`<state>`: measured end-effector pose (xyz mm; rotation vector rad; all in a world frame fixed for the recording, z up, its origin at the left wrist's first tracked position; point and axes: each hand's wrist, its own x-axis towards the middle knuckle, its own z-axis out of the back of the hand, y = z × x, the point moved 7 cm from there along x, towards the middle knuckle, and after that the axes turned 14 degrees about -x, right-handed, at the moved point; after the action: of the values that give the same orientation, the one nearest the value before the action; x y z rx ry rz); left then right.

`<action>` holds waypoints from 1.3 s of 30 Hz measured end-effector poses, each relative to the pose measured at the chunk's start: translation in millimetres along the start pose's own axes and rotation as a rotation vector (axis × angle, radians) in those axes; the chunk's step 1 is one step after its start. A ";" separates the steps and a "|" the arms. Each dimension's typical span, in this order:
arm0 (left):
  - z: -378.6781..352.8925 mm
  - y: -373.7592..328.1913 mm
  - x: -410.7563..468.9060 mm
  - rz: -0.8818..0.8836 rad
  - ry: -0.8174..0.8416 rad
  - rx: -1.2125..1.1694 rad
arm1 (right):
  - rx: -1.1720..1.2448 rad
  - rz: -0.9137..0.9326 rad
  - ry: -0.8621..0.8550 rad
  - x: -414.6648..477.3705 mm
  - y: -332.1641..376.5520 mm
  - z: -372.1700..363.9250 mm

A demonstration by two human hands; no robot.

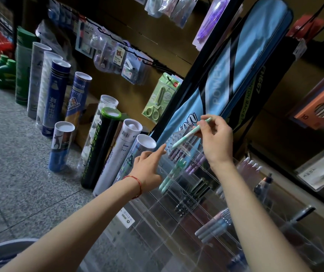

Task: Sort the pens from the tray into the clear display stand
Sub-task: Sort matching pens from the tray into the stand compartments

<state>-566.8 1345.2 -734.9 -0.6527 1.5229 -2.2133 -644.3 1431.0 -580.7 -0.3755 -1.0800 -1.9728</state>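
In the head view, the right hand (pixel 216 140), at 3 o'clock from the middle, pinches a mint green pen (pixel 190 132) near its top end. The pen's tip slants down toward 8 o'clock, over the clear display stand (pixel 157 218). The left hand (pixel 147 170), at 6 o'clock, holds nothing. One finger sticks out straight toward the stand's top edge and the others curl in. Some mint pens (pixel 168 178) already sit in a slot at 6 o'clock from the held pen's tip. This looks like the putting-in step. Next, the pen needs to go tip down into that mint slot, beside the matching ones. A gray rim (pixel 6 244) at 8 o'clock may be the tray, but I cannot tell.
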 end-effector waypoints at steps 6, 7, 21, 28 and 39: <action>2.7 -17.1 -0.8 -0.125 -0.002 0.197 | -0.292 -0.032 0.243 -19.1 -37.1 -36.6; 2.5 -17.1 -1.1 -0.125 -0.008 0.202 | -0.267 -0.078 0.270 -20.9 -42.4 -39.1; -3.5 -13.5 -2.2 -0.096 0.035 0.344 | -0.485 -0.115 0.501 -40.6 -59.2 -63.7; -5.9 -10.8 -3.3 -0.081 0.052 0.346 | -0.613 -0.148 0.626 -50.6 -54.6 -70.2; -7.8 -5.7 -10.3 -0.114 0.063 0.465 | -0.556 -0.155 0.614 -40.5 -47.4 -58.4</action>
<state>-563.0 1358.8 -733.6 -0.5328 0.9564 -2.5685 -649.7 1418.9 -665.1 0.0439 -0.1702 -2.2908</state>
